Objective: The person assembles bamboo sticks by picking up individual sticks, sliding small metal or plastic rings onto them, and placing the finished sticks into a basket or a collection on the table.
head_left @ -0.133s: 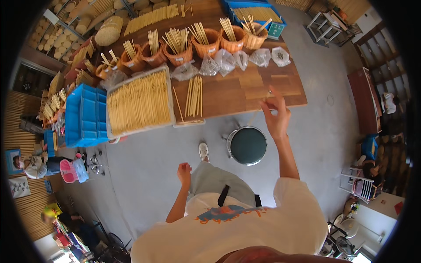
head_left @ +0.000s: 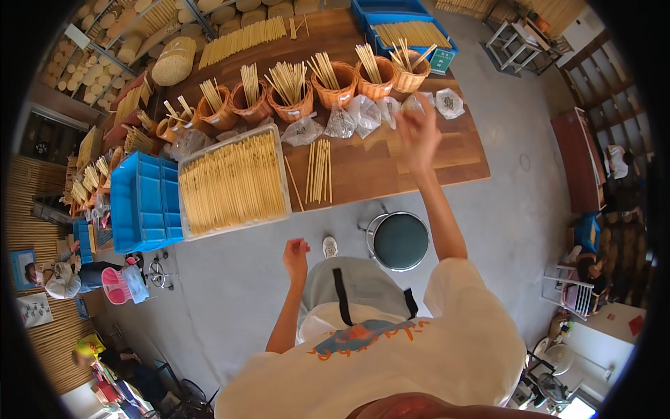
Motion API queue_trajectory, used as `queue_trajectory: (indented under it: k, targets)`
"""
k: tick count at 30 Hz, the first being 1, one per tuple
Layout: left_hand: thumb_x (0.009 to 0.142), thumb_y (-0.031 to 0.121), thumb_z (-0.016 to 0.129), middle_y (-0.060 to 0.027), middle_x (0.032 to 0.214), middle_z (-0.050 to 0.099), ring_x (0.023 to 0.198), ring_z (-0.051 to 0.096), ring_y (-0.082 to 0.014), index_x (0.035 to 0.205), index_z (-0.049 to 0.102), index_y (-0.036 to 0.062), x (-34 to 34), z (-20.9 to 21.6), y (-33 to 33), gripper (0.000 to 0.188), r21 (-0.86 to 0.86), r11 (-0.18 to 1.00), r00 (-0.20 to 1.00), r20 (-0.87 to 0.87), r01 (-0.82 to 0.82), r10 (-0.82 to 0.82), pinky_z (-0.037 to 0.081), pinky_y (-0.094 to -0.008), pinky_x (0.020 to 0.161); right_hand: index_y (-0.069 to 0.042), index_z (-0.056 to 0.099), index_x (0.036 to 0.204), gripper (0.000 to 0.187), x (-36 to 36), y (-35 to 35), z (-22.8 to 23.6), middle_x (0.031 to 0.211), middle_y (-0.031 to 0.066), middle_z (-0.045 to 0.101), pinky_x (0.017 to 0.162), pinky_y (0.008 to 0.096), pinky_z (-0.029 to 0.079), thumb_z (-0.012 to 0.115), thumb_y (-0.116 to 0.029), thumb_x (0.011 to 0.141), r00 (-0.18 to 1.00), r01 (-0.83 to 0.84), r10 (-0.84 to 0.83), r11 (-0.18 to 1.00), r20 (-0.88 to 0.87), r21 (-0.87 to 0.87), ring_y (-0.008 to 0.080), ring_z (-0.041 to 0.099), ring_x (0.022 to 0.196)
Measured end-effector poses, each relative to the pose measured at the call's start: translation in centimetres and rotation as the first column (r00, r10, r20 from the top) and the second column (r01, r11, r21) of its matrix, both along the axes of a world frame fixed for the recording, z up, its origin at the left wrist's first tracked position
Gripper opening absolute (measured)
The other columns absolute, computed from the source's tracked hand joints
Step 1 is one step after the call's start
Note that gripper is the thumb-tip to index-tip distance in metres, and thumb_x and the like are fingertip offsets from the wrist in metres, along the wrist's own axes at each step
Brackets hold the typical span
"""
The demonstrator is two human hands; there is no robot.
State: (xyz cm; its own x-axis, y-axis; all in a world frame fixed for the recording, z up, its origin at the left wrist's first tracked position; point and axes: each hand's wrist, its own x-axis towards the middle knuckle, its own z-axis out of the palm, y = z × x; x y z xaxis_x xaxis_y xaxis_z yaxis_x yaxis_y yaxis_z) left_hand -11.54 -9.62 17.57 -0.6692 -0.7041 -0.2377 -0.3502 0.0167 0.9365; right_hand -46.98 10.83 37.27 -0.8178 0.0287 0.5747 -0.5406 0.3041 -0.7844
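Observation:
My right hand (head_left: 420,143) reaches over the wooden table (head_left: 447,150), beside the clear plastic bags with small dark contents. Motion smears its fingers, and a bag (head_left: 419,102) is partly behind them. My left hand (head_left: 296,257) hangs low in front of me, away from the table, with its fingers curled in; anything inside them is hidden. Several wicker baskets (head_left: 292,110) holding thin wooden sticks stand in a row behind the bags. A small bundle of sticks (head_left: 319,172) lies at the table's front, next to a clear tray (head_left: 286,202) full of more sticks.
A round dark-green stool (head_left: 400,241) stands just off the table's front edge. Blue crates (head_left: 143,199) are stacked left of the tray. Blue bins (head_left: 450,63) with sticks sit at the far right corner. Other people are at the room's left and right sides.
My right hand has moved forward and a little left, from the table's front edge toward the bags. I have stepped nearer the table, and my left hand has risen slightly.

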Motion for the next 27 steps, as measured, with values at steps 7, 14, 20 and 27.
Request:
queue_trajectory:
  k: [7,14,20,27]
  targets:
    - [0.101,0.010,0.063,-0.0076,0.087,0.069,0.082,0.068,-0.0147,0.108,0.062,-0.0020,-14.4,8.1,1.6,0.014,0.109,0.993,0.959,-0.271,-0.052,0.080,0.055,-0.0280,0.078,-0.013,0.053,0.136,0.052,-24.5,-12.6,-5.3,0.080,0.0154,0.072,0.052,0.0393,0.052,0.077,-0.014,0.089,0.950,0.101,-0.060,0.988,-0.307,0.120,0.0343,0.068,0.061]
    - [0.100,0.005,0.062,-0.0079,0.090,0.069,0.085,0.066,-0.0138,0.106,0.061,-0.0010,-19.9,3.4,3.3,0.009,0.060,0.984,0.932,-0.314,-0.169,0.180,0.051,-0.0265,0.080,-0.021,0.049,0.141,0.058,-35.7,-18.2,-21.0,0.081,0.0121,0.074,0.061,0.0467,0.055,0.075,-0.022,0.089,0.994,-0.092,0.109,0.850,-0.002,0.518,0.0353,0.071,0.070]
    - [0.100,0.000,0.060,-0.0095,0.094,0.066,0.087,0.064,-0.0145,0.106,0.058,-0.0013,-25.2,-4.3,5.3,0.007,-0.094,0.957,0.845,-0.498,-0.275,0.194,0.053,-0.0277,0.082,-0.005,0.023,0.158,0.092,-35.7,-18.8,-23.4,0.074,0.0189,0.071,0.058,0.0468,0.055,0.078,-0.023,0.087,0.991,-0.099,0.137,0.764,-0.010,0.637,0.0391,0.069,0.065]
    - [0.097,-0.002,0.065,-0.0115,0.099,0.069,0.093,0.070,-0.0195,0.113,0.060,-0.0019,-30.4,-8.4,10.7,0.017,0.000,0.967,0.737,-0.647,-0.254,0.194,0.058,-0.0308,0.085,0.010,0.048,0.128,0.065,-31.7,-13.5,-20.3,0.079,0.0258,0.069,0.061,0.0454,0.057,0.078,-0.029,0.086,0.952,-0.065,0.226,0.806,-0.206,0.589,0.0408,0.071,0.073]
